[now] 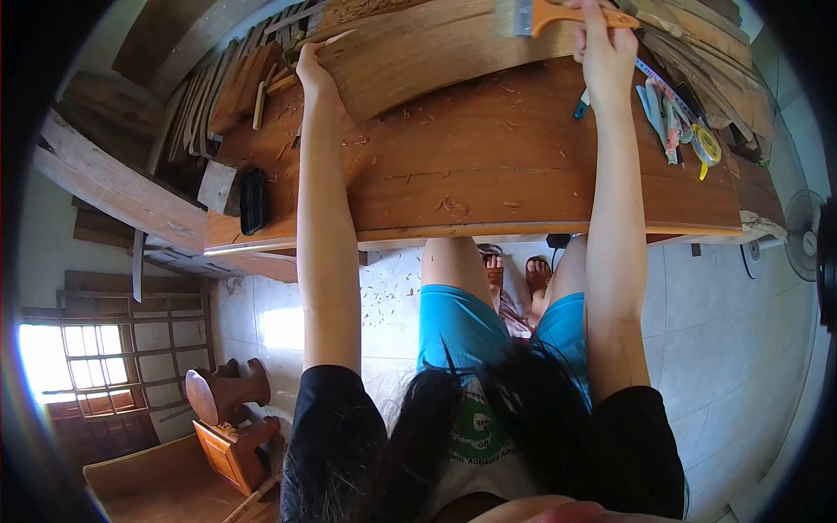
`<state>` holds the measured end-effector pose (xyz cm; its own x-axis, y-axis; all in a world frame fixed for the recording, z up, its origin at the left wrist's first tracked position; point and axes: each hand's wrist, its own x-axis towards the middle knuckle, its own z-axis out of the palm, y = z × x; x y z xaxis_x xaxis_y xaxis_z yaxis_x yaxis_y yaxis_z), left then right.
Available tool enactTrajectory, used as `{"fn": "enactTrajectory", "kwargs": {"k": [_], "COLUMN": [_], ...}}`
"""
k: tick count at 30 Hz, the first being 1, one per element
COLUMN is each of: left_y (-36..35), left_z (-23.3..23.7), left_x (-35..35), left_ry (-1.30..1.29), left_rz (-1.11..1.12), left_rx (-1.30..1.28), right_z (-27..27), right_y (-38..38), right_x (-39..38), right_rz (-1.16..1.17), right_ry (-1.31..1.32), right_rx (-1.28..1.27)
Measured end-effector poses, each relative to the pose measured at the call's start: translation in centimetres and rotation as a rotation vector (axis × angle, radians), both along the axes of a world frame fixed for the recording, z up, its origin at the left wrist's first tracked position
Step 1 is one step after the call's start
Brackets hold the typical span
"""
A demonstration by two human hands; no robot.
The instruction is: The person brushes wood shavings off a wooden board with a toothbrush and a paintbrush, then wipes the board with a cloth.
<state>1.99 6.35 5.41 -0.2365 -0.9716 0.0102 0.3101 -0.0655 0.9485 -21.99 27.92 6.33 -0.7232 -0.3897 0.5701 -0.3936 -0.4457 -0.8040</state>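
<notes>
A curved wooden board (418,54) lies across the far part of the wooden table. At its left end is my left hand (312,71), closed on the board's edge, with a pale pointed shape reaching over the wood; its fingers are partly hidden. My right hand (606,48) grips a flat paintbrush (571,15) by its orange handle. The pale bristles point left over the board's upper right part and look blurred. Wood shavings (453,206) are scattered on the table around the board.
The wooden table (488,166) has a black box-like object (253,200) on its left. To the right lie a yellow tape measure (704,146) and several tools. Wood strips (202,109) are stacked at both sides. A fan (802,234) stands at far right.
</notes>
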Motion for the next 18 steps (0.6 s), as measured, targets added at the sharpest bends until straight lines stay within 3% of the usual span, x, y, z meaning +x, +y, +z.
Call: {"fn": "enactTrajectory", "kwargs": {"k": [5,9,11,13,14,17,18], "left_y": [-0.6,2.4,2.8,2.7,2.3,1.2,1.3], "left_z": [-0.4,1.3,1.4,1.3,1.1,0.3,0.3], "left_x": [0.1,0.2,0.0,-0.1,-0.2,-0.4,-0.4], "left_ry": [0.023,0.031,0.029,0.011,-0.006,-0.002,0.009], "left_rz": [-0.038,-0.092,-0.076,-0.075,-0.082,-0.115,-0.127], "left_rx": [-0.006,-0.045,-0.057,-0.082,-0.101,-0.155,-0.172], "right_z": [0.0,0.5,0.7,0.8,1.3,-0.6,-0.5], "right_y": [0.3,0.1,-0.1,-0.6,0.0,-1.4,-1.4], "right_x": [-0.6,1.5,2.5,4.3,5.3,5.6,6.2], "right_rz": [-0.441,-0.542,-0.453,-0.476,-0.36,-0.049,-0.05], "right_ry": [0.336,0.392,0.382,0.486,0.355,0.465,0.486], "right_rx": [-0.095,0.074,0.202,0.137,0.356,0.083,0.077]}}
